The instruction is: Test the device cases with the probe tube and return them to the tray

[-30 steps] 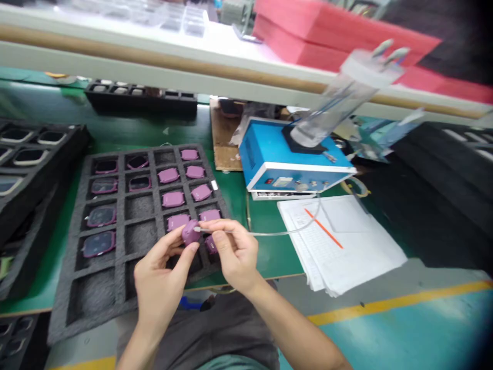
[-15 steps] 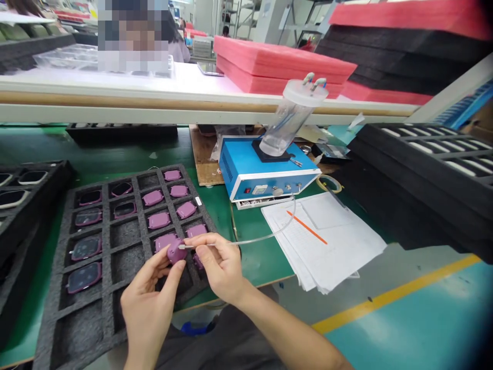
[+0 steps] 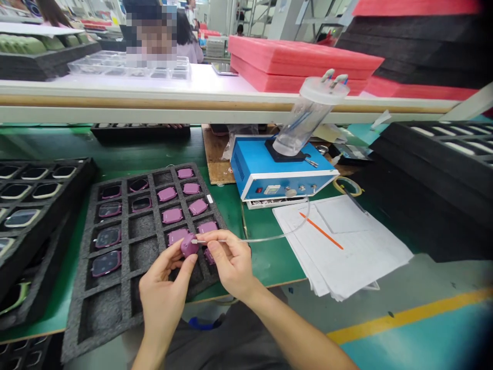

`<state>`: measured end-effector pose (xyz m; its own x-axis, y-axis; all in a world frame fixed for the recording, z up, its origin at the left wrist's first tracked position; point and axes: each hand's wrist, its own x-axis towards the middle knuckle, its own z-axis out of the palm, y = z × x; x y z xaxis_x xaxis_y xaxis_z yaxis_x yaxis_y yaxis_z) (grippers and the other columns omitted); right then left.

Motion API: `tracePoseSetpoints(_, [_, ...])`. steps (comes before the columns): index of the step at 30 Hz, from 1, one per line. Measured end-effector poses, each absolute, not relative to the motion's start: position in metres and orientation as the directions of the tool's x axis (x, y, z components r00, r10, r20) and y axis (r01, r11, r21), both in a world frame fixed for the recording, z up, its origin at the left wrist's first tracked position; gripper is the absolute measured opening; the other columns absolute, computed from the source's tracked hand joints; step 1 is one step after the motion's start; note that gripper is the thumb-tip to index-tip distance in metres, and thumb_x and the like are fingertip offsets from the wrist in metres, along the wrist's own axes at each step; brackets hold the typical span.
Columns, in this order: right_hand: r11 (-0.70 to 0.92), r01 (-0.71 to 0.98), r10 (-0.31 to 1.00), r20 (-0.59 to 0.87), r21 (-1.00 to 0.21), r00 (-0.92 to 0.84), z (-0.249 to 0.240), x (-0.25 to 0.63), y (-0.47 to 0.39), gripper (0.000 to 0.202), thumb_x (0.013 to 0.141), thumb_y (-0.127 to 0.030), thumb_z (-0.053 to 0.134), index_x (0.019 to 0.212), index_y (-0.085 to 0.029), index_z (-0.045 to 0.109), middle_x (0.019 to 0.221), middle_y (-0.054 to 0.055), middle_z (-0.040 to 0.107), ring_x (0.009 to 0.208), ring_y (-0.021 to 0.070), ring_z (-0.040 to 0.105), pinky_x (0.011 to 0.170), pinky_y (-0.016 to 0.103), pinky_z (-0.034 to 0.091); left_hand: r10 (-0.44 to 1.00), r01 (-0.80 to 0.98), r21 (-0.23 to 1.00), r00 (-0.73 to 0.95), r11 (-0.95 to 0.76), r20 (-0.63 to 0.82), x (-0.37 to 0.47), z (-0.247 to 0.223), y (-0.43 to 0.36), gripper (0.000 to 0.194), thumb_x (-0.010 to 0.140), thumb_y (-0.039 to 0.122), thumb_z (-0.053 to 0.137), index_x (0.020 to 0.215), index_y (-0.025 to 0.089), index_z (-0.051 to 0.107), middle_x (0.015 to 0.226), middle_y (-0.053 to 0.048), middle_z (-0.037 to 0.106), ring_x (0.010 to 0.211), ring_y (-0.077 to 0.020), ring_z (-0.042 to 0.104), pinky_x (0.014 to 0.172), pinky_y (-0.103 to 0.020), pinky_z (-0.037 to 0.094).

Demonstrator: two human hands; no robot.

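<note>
A small purple case point(image 3: 189, 245) is pinched between the thumb and fingers of my left hand point(image 3: 165, 293). My right hand point(image 3: 233, 262) holds the end of a clear thin tube point(image 3: 265, 239), whose tip touches the case. That tube curves back to the front of a blue machine point(image 3: 283, 172), which carries a tilted clear cylinder point(image 3: 304, 123). Beneath my hands lies a dark grey foam tray point(image 3: 125, 280). Purple cases sit in its right columns, and dark-faced watch pieces in purple frames fill several left compartments.
White papers point(image 3: 346, 231) with an orange stick point(image 3: 321, 231) lie right of my hands. Black trays of framed pieces point(image 3: 82, 180) stand at the left, black foam trays point(image 3: 423, 169) at the right. Red foam blocks point(image 3: 300, 61) rest on the shelf; a person sits behind it.
The whole view has shifted, so the scene appears farther right and more of the left trays shows. Both hands keep the same hold, with the tube tip still at the purple case.
</note>
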<state>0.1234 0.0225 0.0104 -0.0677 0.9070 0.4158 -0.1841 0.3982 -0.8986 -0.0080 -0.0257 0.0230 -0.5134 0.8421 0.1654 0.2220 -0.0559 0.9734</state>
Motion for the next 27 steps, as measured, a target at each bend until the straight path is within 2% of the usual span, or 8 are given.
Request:
tracePoseSetpoints(6, [0.407, -0.207, 0.901, 0.428, -0.89, -0.069, 0.01, 0.1236, 0.0203, 0.014, 0.102, -0.025, 0.062, 0.106, -0.023, 0.076, 0.104, 0.007, 0.084, 0.09, 0.0173, 0.082, 0.08, 0.026, 0.067, 0.858, 0.217, 0.974, -0.488, -0.057, 0.159, -0.0086, 0.0253, -0.0287, 0.034, 0.078, 0.031, 0.084, 0.11, 0.019, 0.082, 0.102, -0.008, 0.084, 0.084, -0.0194, 0.079, 0.077, -0.027, 0.065])
tracePoseSetpoints(18, [0.406, -0.165, 0.905, 0.42, -0.899, -0.066, 0.0102, 0.1234, 0.0203, 0.016, 0.102, -0.031, 0.062, 0.104, -0.023, 0.076, 0.102, 0.008, 0.084, 0.093, 0.0204, 0.082, 0.079, 0.029, 0.068, 0.861, 0.233, 0.971, -0.482, -0.052, 0.162, -0.0098, 0.024, -0.0294, 0.034, 0.079, 0.032, 0.083, 0.11, 0.02, 0.083, 0.101, -0.007, 0.083, 0.084, -0.0203, 0.078, 0.077, -0.028, 0.065])
tracePoseSetpoints(27, [0.39, -0.191, 0.909, 0.41, -0.901, -0.077, 0.0115, 0.1224, 0.0236, 0.018, 0.102, -0.032, 0.061, 0.103, -0.021, 0.075, 0.1, 0.008, 0.083, 0.088, 0.0184, 0.082, 0.081, 0.028, 0.068, 0.834, 0.211, 0.976, -0.529, -0.05, 0.157, -0.011, 0.0185, -0.0259, 0.041, 0.074, 0.036, 0.088, 0.11, 0.017, 0.081, 0.102, -0.008, 0.084, 0.083, -0.018, 0.079, 0.077, -0.024, 0.064])
